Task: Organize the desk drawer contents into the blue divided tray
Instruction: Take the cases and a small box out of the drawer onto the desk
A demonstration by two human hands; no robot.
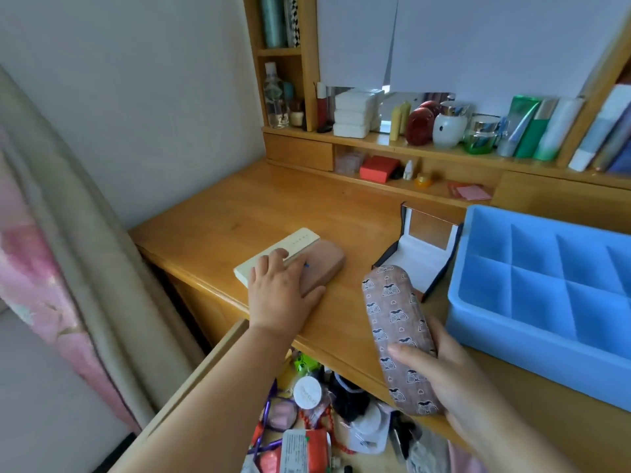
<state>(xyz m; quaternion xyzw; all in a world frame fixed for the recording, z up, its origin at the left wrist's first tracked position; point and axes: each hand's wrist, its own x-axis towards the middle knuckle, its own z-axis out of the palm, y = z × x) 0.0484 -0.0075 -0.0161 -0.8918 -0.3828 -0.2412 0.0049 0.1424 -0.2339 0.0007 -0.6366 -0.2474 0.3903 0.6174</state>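
Wooden desk (218,213) fills mid-frame, with the blue divided tray (532,322) sitting on it at right. I see the tray as matte light-blue, thick rounded walls, rectangular compartments in two rows, all showing bare bottoms; its right side runs off frame. Just left of it an open white-lined gift box (418,257) stands with its lid up. My right hand (454,380) grasps a glasses case (396,336), brownish with a repeating glasses-and-hearts print, thumb across the top, fingers wrapped underneath, case tilted toward the box, over the desk edge. My left hand (283,291) lies flat, fingers straight, pressing on a tan case (324,268) that touches a cream flat box (276,254) at centre-left. Open drawer (205,367) at bottom centre holds clutter: round white tin (309,392), red bead string (317,421), purple-rimmed glasses (273,414), packets. Shelf unit (444,145) at the top carries bottles, jars, tubes, white boxes. Curtain (51,250) hangs at left.
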